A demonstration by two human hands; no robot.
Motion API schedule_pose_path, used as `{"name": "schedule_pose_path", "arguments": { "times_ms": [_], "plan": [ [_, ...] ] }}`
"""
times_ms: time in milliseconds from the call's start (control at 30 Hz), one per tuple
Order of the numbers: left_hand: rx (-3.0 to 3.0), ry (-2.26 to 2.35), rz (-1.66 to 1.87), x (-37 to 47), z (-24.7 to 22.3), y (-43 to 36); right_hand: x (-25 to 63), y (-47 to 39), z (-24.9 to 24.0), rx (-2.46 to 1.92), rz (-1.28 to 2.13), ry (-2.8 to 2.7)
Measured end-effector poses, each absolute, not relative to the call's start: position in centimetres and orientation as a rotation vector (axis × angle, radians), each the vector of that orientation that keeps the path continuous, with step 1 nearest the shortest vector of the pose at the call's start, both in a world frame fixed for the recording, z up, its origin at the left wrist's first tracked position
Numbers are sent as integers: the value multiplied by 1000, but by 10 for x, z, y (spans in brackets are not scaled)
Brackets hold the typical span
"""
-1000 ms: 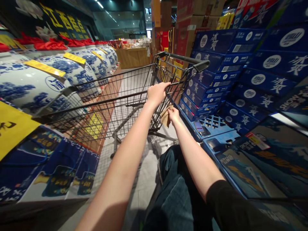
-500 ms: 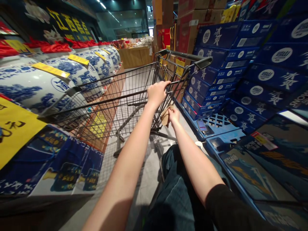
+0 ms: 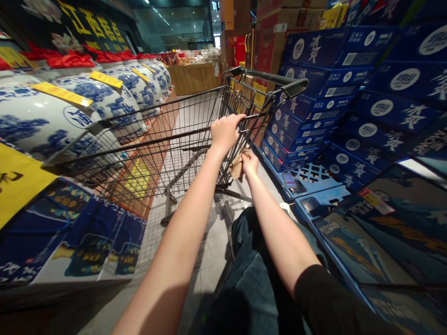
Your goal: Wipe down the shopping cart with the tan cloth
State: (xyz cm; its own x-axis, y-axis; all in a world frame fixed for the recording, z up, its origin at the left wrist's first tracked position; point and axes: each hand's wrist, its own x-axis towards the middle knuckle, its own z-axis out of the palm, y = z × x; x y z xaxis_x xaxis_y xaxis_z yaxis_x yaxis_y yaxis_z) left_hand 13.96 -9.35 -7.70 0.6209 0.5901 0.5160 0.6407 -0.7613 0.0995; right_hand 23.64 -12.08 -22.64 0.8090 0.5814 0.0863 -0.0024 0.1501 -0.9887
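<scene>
A black wire shopping cart stands sideways in the aisle, its handle toward the upper right. My left hand is wrapped round the cart's top rail near the handle end. Lower and to the right, my right hand pinches a crumpled brown cloth, which lies against the wire bars at that end of the cart. The cart's basket shows nothing inside through its mesh.
Large blue-and-white jars with red cloth tops line the left side. Blue boxes are stacked at the right on a blue pallet. A phone lies on the pallet. Boxed goods stand at the lower left.
The view has shifted slightly, so the cart and jars sit a little further left. Both hands keep their holds; the right hand and cloth have moved slightly along the bars.
</scene>
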Motion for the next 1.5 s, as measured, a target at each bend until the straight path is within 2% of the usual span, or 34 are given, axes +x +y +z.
{"name": "schedule_pose_path", "arguments": {
  "times_ms": [233, 467, 667, 900, 1100, 1333, 1500],
  "plan": [
    [-2747, -1042, -787, 140, -78, -95, 262, -114, -186, -1276, 342, -540],
    [-2737, -1045, -792, 142, -79, -99, 238, -122, -219, -1319, 418, -510],
    [-2732, -1033, -785, 140, -80, -101, 269, -119, -195, -1169, 352, -538],
    [-2736, -1039, -826, 141, -81, -101, 243, -118, -221, -1151, 444, -422],
    [-2729, -1016, -827, 139, -82, -102, 274, -112, -196, -1002, 368, -445],
    [-2715, -1050, -801, 136, -81, -103, 248, -118, -219, -1039, 477, -443],
    [-2716, -1024, -797, 131, -82, -105, 273, -117, -201, -952, 410, -480]
  ]
}}
